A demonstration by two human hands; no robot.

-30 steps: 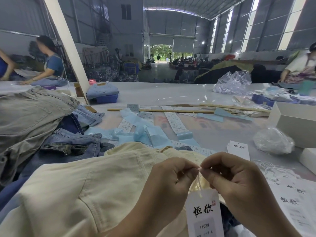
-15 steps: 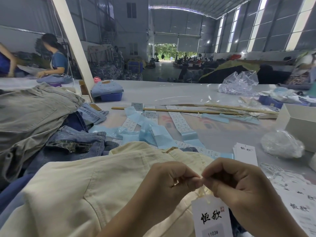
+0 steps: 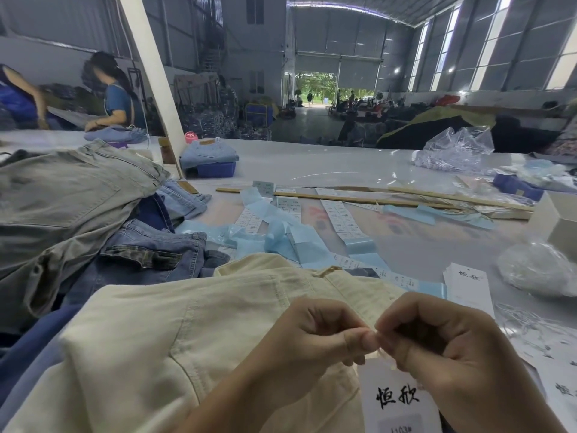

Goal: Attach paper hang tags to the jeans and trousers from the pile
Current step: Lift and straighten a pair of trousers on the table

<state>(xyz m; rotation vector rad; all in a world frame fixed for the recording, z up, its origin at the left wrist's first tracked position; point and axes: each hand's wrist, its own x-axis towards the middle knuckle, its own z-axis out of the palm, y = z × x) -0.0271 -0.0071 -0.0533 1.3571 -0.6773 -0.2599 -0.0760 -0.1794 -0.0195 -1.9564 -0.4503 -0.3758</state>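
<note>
Over the cream trousers (image 3: 187, 332), left hand (image 3: 312, 339) and right hand (image 3: 443, 345) meet, curled fingers pinching the hang tag (image 3: 396, 398) string.

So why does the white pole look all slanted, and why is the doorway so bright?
Head view: the wide-angle lens tilts the white pole near the edge; daylight washes out the doorway; the hang tag at the bottom is cut off, its small print blurry.

Soft daylight from right-side windows and far doorway, glare on table (image 3: 327, 170), wide-angle edge warping, mild blur
</note>
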